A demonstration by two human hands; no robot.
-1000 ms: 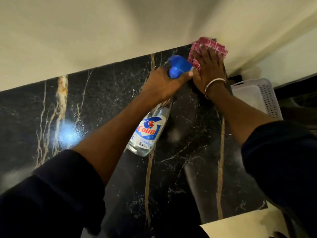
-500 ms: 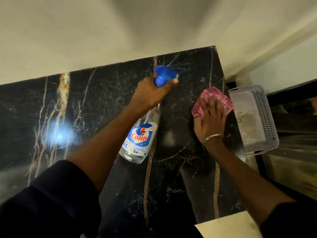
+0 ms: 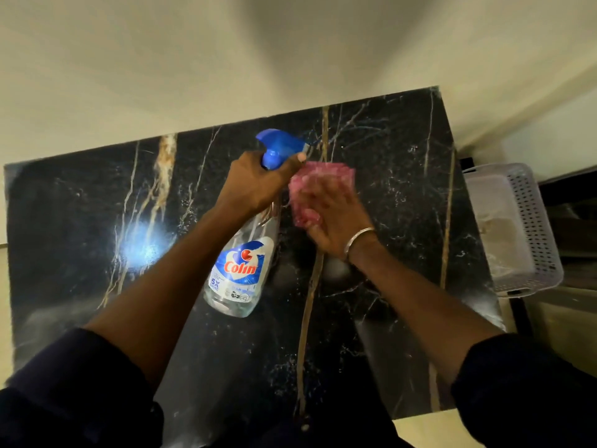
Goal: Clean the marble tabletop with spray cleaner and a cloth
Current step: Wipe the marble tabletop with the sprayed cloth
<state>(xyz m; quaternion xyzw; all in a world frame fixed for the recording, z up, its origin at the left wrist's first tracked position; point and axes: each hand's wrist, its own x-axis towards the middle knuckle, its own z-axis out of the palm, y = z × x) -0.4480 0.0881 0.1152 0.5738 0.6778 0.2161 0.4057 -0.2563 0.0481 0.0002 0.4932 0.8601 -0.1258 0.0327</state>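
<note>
Your right hand (image 3: 332,218) & the pink cloth (image 3: 310,185) under it are blurred: fingers smear together, and the cloth's weave & edges can't be read. Your left hand (image 3: 255,182) covers the spray bottle (image 3: 239,286) neck & most of the trigger. The label (image 3: 240,270) print below "5X" is too small to read. Your 2 sleeves (image 3: 74,392) run off the bottom edge and, w/ your forearms, hide the tabletop (image 3: 403,189) near edge. A glare patch (image 3: 142,244) washes out the veining at left. Basket (image 3: 533,221) contents: too dim to ID.

Black table (image 3: 387,189) veined in gold and white, pink checked cloth (image 3: 310,189), clear bottle (image 3: 240,270) capped blue, red-lettered label.
</note>
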